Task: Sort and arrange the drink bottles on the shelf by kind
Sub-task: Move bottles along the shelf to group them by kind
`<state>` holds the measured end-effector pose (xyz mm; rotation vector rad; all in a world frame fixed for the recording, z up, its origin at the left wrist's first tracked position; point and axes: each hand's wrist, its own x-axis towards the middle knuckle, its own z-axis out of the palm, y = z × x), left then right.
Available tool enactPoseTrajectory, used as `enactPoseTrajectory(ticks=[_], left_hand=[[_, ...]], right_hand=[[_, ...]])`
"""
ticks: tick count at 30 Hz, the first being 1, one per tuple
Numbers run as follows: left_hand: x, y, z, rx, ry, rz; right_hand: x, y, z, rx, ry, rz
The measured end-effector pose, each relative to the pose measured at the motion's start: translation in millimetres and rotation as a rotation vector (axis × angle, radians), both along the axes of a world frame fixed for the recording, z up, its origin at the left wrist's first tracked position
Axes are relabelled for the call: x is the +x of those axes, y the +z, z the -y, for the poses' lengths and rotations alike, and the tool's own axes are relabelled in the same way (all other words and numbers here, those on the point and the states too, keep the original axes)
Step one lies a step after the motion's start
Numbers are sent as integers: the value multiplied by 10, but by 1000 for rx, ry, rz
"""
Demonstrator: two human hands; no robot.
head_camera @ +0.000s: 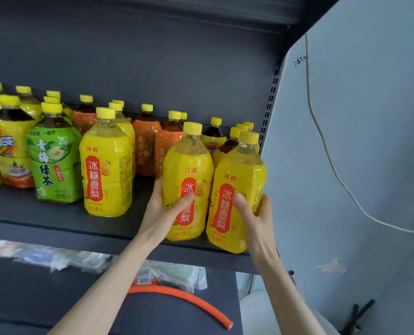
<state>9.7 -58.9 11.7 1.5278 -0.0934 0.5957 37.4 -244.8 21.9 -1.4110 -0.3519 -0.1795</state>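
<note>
Drink bottles with yellow caps stand on a dark shelf (56,228). My left hand (163,213) grips a yellow pear-drink bottle (189,165) near the shelf's front. My right hand (256,213) grips a second yellow pear-drink bottle (239,170) beside it, at the shelf's right end, tilted over the front edge. A third yellow pear bottle (107,170) stands further left. A green-tea bottle (53,165) and an iced-tea bottle (11,151) stand at the left. Orange-labelled bottles (145,146) stand behind.
The shelf's slotted upright (270,100) and a grey wall (358,141) with a hanging white cable (322,131) close off the right side. Below, a lower shelf holds plastic-wrapped packs (177,276) and an orange tube (189,298).
</note>
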Motion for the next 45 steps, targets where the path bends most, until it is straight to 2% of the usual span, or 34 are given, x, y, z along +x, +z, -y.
enactPoseTrajectory(ticks=[7,17,32,45], left_hand=[[-224,11,138,-62,136,66],[-863,227,-535,-126,248,121],[-2238,124,-2979,-42,360,58],[-2189,71,-4795,-50,496,74]], right_hand=[[-82,20,-169,70,-140,22],[-437,179,-810,100,14,100],[-1550,63,-3356,152,146,78],[-1489,103,-5233,154,224,57]])
